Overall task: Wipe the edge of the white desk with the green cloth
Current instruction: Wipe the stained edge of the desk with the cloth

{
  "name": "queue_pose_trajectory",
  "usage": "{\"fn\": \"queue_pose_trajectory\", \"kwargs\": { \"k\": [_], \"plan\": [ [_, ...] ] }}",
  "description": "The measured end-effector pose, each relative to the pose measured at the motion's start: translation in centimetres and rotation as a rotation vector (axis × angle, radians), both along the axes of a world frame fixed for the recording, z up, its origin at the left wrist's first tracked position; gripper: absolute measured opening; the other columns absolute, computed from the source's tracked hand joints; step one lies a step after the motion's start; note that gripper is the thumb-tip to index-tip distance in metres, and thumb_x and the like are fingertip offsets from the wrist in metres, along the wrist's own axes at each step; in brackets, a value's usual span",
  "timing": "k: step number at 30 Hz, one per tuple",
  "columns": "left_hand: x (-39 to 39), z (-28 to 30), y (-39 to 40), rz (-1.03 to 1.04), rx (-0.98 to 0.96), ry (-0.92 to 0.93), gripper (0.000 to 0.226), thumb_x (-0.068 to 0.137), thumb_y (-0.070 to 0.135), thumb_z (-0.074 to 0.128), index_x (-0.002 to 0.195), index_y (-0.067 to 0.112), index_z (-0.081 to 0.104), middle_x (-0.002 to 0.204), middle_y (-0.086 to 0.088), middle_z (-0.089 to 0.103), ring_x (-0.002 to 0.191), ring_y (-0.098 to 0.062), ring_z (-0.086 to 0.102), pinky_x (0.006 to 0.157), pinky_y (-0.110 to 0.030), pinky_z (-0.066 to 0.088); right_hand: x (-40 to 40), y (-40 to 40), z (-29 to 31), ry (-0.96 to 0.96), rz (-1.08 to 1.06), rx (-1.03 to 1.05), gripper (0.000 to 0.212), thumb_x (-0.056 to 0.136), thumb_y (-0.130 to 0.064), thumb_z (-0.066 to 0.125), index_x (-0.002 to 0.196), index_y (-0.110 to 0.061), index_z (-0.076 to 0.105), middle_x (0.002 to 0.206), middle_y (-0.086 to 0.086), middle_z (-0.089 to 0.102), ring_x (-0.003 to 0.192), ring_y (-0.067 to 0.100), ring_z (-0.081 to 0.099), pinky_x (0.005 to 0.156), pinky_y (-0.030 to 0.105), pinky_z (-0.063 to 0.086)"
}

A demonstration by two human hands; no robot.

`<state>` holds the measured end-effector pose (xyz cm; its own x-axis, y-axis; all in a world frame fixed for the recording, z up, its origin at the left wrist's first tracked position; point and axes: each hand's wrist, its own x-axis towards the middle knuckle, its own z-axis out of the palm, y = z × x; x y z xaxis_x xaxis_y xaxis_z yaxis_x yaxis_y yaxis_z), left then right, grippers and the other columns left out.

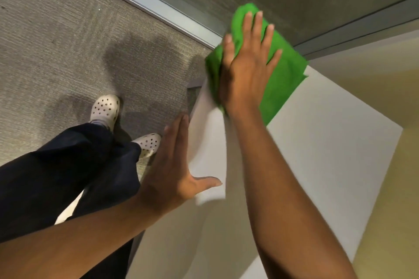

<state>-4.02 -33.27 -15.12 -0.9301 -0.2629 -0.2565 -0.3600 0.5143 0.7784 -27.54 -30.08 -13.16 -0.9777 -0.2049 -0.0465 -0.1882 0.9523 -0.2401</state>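
Note:
The green cloth (281,75) lies spread over the far corner of the white desk (317,154), draping over its left edge. My right hand (244,65) presses flat on the cloth with fingers spread, covering its middle. My left hand (172,165) stands flat against the desk's left edge nearer to me, fingers straight and together, thumb stretched onto the desk top, holding nothing.
Grey carpet (68,52) covers the floor to the left, where my dark trousers (68,176) and white perforated clogs (105,108) show. A metal-framed glass partition (147,0) runs behind the desk. A yellowish wall (385,210) borders the desk on the right.

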Motion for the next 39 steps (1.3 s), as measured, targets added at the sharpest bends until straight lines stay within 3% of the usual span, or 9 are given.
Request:
{"fn": "queue_pose_trajectory", "kwargs": {
  "k": [5, 14, 17, 21, 25, 28, 31, 35, 39],
  "plan": [
    [-0.1, 0.4, 0.0, -0.004, -0.032, -0.002, 0.149, 0.054, 0.074, 0.083, 0.166, 0.009, 0.008, 0.174, -0.014, 0.021, 0.159, -0.032, 0.025, 0.122, -0.060, 0.037, -2.6, 1.3, -0.1, 0.034, -0.124, -0.065, 0.065, 0.110, -0.051, 0.025, 0.166, -0.019, 0.026, 0.176, -0.001, 0.021, 0.165, 0.026, 0.010, 0.131, 0.060, 0.008],
    [-0.2, 0.0, 0.3, 0.012, -0.081, 0.059, 0.143, 0.055, 0.073, 0.080, 0.160, -0.005, 0.022, 0.166, -0.025, 0.036, 0.155, -0.035, 0.035, 0.117, -0.060, 0.044, 4.1, 11.2, 1.4, -0.160, 0.640, 0.134, 0.064, 0.110, -0.053, 0.027, 0.167, -0.024, 0.022, 0.177, -0.002, 0.016, 0.166, 0.023, 0.005, 0.132, 0.057, 0.006],
    [-0.5, 0.5, -0.1, -0.044, -0.179, 0.128, 0.141, 0.065, 0.074, 0.084, 0.155, -0.019, 0.028, 0.165, -0.029, 0.035, 0.155, -0.039, 0.037, 0.116, -0.057, 0.047, 1.3, 10.1, 1.3, -0.131, 0.575, 0.099, 0.062, 0.111, -0.050, 0.030, 0.167, -0.025, 0.023, 0.177, -0.002, 0.018, 0.166, 0.025, 0.007, 0.132, 0.058, 0.007],
    [-0.5, 1.2, -0.4, 0.009, -0.134, 0.167, 0.135, 0.067, 0.070, 0.088, 0.155, -0.015, 0.032, 0.167, -0.027, 0.034, 0.156, -0.034, 0.037, 0.121, -0.048, 0.043, -1.8, 5.1, 0.7, -0.046, 0.303, 0.022, 0.061, 0.111, -0.050, 0.031, 0.167, -0.026, 0.024, 0.177, -0.004, 0.018, 0.165, 0.025, 0.008, 0.132, 0.057, 0.006],
    [-0.4, 1.2, -0.7, -0.142, -0.183, 0.195, 0.119, 0.076, 0.065, 0.084, 0.156, -0.009, 0.037, 0.169, -0.026, 0.029, 0.160, -0.040, 0.025, 0.125, -0.057, 0.033, -2.9, 1.5, 0.1, 0.015, 0.117, -0.003, 0.062, 0.110, -0.054, 0.026, 0.165, -0.027, 0.028, 0.174, -0.007, 0.026, 0.165, 0.023, 0.012, 0.131, 0.058, 0.009],
    [-0.4, 1.4, -0.7, -0.298, -0.334, 0.266, 0.090, 0.094, 0.058, 0.069, 0.156, -0.003, 0.044, 0.169, -0.020, 0.033, 0.160, -0.037, 0.026, 0.127, -0.058, 0.030, -1.5, 2.0, 0.3, -0.008, 0.162, -0.022, 0.061, 0.111, -0.051, 0.028, 0.167, -0.024, 0.025, 0.176, -0.005, 0.022, 0.165, 0.023, 0.009, 0.132, 0.057, 0.006],
    [-0.6, 1.5, -0.8, -0.355, -0.275, 0.290, 0.072, 0.101, 0.044, 0.060, 0.154, -0.002, 0.047, 0.169, -0.018, 0.034, 0.161, -0.032, 0.026, 0.131, -0.055, 0.021, 1.3, 5.4, 1.2, -0.110, 0.344, 0.000, 0.061, 0.111, -0.046, 0.032, 0.167, -0.024, 0.022, 0.177, -0.003, 0.015, 0.166, 0.023, 0.003, 0.133, 0.053, 0.001],
    [-0.7, 1.4, -1.0, -0.418, -0.348, 0.222, 0.079, 0.099, 0.046, 0.055, 0.159, -0.002, 0.038, 0.173, -0.019, 0.026, 0.162, -0.033, 0.021, 0.133, -0.052, 0.005, 2.9, 11.6, 2.0, -0.191, 0.515, 0.108, 0.061, 0.111, -0.051, 0.025, 0.167, -0.026, 0.015, 0.177, 0.001, 0.013, 0.166, 0.025, 0.003, 0.132, 0.059, 0.002],
    [-0.8, 1.5, -1.3, -0.417, -0.389, 0.208, 0.079, 0.103, 0.048, 0.051, 0.160, -0.003, 0.034, 0.173, -0.022, 0.025, 0.161, -0.038, 0.021, 0.132, -0.053, -0.003, 1.2, 9.9, 1.8, -0.151, 0.394, 0.110, 0.065, 0.110, -0.055, 0.023, 0.167, -0.025, 0.015, 0.177, -0.002, 0.009, 0.166, 0.024, 0.002, 0.132, 0.058, 0.002]
  ]
}}
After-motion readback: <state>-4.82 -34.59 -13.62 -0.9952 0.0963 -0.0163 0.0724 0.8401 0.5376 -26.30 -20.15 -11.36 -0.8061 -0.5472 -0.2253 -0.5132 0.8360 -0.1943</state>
